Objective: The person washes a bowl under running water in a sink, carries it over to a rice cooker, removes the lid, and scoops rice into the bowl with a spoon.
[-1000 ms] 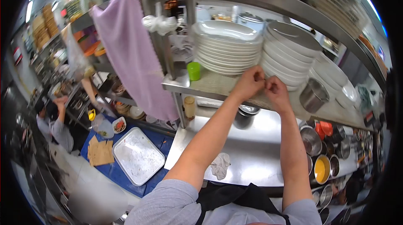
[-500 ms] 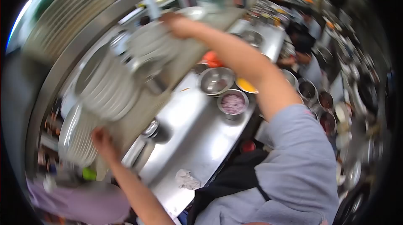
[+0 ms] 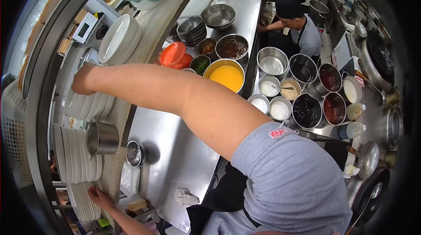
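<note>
My right hand [image 3: 83, 80] reaches across to the shelf [image 3: 118, 125], at the top of a stack of white bowls [image 3: 90, 107]. Its fingers are mostly hidden behind the back of the hand, so I cannot tell its grip. Lower down, my left hand [image 3: 98, 195] is by the edge of a stack of thin white plates [image 3: 83, 204], fingers loosely bent and apart, with nothing visible in them. Between the hands stand thicker white dishes [image 3: 75, 154] and a steel pot [image 3: 103, 138]. More white oval bowls [image 3: 118, 39] sit farther along the shelf.
Below the shelf, a steel counter [image 3: 171, 156] carries small metal bowls [image 3: 135, 154], a crumpled cloth [image 3: 186, 197] and a container of yellow liquid [image 3: 226, 76]. A co-worker [image 3: 302, 28] bends near several pots at the right. An upright metal frame [image 3: 37, 103] borders the shelf.
The view has swung, so the shelf stacks appear farther left and lower, and the picture is sharper. Both hands stay beside the same stacks, with no dish visibly taken away.
</note>
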Action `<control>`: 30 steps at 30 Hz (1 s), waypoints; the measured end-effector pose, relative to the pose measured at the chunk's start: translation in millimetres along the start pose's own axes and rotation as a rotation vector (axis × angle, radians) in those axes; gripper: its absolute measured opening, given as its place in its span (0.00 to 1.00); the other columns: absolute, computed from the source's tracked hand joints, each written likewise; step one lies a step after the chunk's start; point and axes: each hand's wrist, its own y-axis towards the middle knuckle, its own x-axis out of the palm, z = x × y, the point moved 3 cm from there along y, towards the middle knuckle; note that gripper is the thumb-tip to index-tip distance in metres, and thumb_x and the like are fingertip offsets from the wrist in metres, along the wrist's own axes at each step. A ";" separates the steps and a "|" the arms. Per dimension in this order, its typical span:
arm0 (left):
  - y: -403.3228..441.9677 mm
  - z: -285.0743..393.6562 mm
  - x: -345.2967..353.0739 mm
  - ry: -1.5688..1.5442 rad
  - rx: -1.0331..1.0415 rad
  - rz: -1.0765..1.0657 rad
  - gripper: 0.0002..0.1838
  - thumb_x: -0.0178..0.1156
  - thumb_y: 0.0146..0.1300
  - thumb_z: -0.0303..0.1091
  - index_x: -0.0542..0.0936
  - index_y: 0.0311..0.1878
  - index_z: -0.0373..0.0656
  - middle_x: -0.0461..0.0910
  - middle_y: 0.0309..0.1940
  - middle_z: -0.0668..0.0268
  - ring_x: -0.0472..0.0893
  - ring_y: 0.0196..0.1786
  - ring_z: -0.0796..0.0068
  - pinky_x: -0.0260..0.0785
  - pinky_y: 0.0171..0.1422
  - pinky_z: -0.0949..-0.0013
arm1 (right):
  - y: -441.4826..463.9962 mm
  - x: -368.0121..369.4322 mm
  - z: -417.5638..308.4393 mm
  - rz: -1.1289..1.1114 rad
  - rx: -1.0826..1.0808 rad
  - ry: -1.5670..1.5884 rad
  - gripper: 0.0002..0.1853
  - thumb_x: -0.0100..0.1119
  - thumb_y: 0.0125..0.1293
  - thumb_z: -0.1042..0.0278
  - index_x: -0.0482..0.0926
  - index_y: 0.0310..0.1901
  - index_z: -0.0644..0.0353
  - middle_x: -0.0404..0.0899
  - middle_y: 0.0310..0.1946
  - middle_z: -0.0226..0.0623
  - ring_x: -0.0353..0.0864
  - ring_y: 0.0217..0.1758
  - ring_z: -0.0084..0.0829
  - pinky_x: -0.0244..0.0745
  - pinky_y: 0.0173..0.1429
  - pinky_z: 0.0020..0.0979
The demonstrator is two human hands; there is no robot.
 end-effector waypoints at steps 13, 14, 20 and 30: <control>-19.2 55.1 9.4 0.254 0.126 0.254 0.07 0.58 0.61 0.28 0.79 0.40 0.37 0.81 0.30 0.56 0.81 0.33 0.62 0.72 0.40 0.60 | 24.0 -37.4 14.7 -0.088 -0.200 -0.087 0.22 0.50 0.60 0.80 0.76 0.56 0.54 0.79 0.55 0.46 0.78 0.60 0.47 0.75 0.61 0.45; -21.0 64.6 10.1 0.245 0.129 0.255 0.07 0.58 0.60 0.28 0.78 0.40 0.37 0.82 0.30 0.56 0.81 0.33 0.62 0.72 0.39 0.60 | 31.2 -30.0 20.5 -0.055 -0.218 -0.086 0.23 0.50 0.59 0.80 0.74 0.58 0.55 0.78 0.56 0.47 0.77 0.62 0.47 0.74 0.61 0.46; -16.0 52.4 9.3 0.185 0.067 0.293 0.06 0.58 0.63 0.32 0.76 0.38 0.39 0.80 0.27 0.54 0.80 0.30 0.58 0.71 0.36 0.59 | 22.1 -33.4 25.0 0.285 -0.195 -0.130 0.32 0.62 0.52 0.79 0.72 0.62 0.57 0.73 0.62 0.46 0.72 0.65 0.47 0.71 0.68 0.42; -300.2 69.1 -9.0 -0.025 -0.186 0.340 0.07 0.60 0.60 0.27 0.75 0.40 0.38 0.75 0.31 0.56 0.77 0.33 0.59 0.70 0.39 0.61 | -113.9 -72.8 17.1 0.764 -0.479 -0.172 0.16 0.64 0.67 0.62 0.76 0.51 0.63 0.75 0.40 0.37 0.76 0.42 0.36 0.72 0.47 0.33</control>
